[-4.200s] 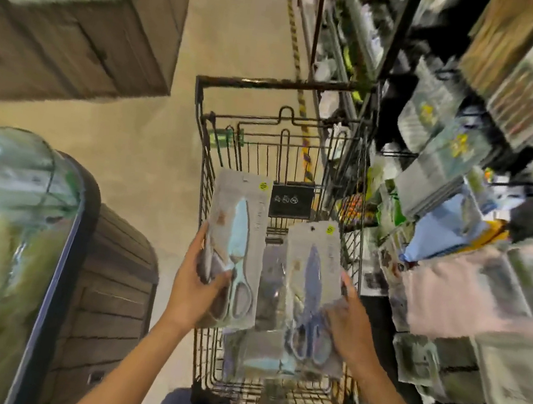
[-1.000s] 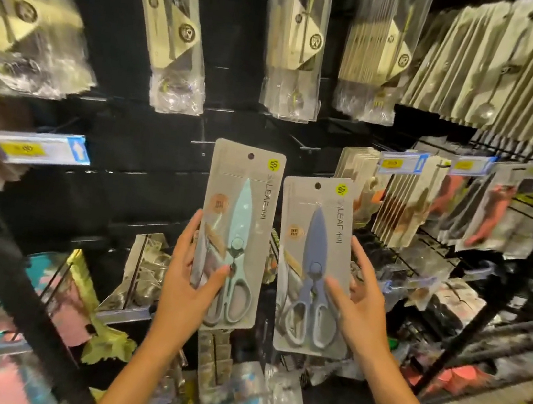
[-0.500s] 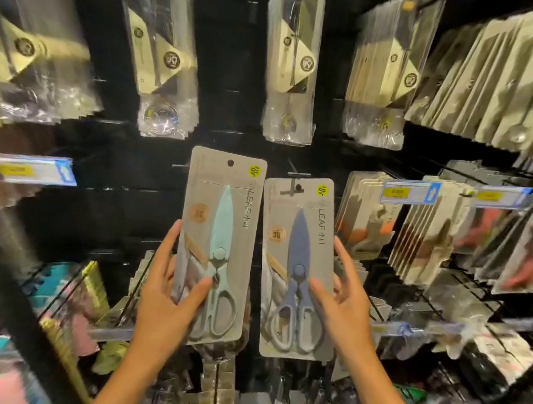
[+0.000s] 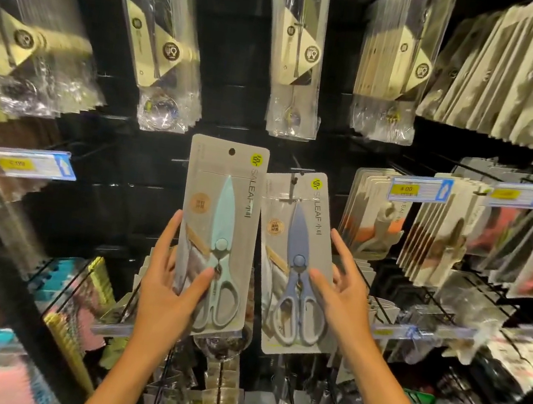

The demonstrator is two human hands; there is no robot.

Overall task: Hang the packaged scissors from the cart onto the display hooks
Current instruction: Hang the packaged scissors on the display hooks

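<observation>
My left hand point(image 4: 166, 293) grips a grey card pack of mint-green scissors point(image 4: 221, 223) by its lower left part, held upright in front of the black display wall. My right hand point(image 4: 343, 293) holds a pack of blue-grey scissors point(image 4: 294, 259), thumb on the front, fingers behind its right edge. The top hole of the blue-grey pack sits at a metal display hook point(image 4: 294, 188), whose end shows in front of the card. The mint pack's hole is free of any hook. The cart is out of view.
Clear packs of cutlery point(image 4: 296, 53) hang in rows above. Packed tools point(image 4: 437, 234) fill hooks to the right, behind blue price tags point(image 4: 421, 190). A price tag point(image 4: 31, 164) juts out at left. More packs point(image 4: 219, 395) hang below my hands.
I turned from the cart to the display wall with both packs. Over the last second both packs rose, and the blue-grey pack's top reached the hook.
</observation>
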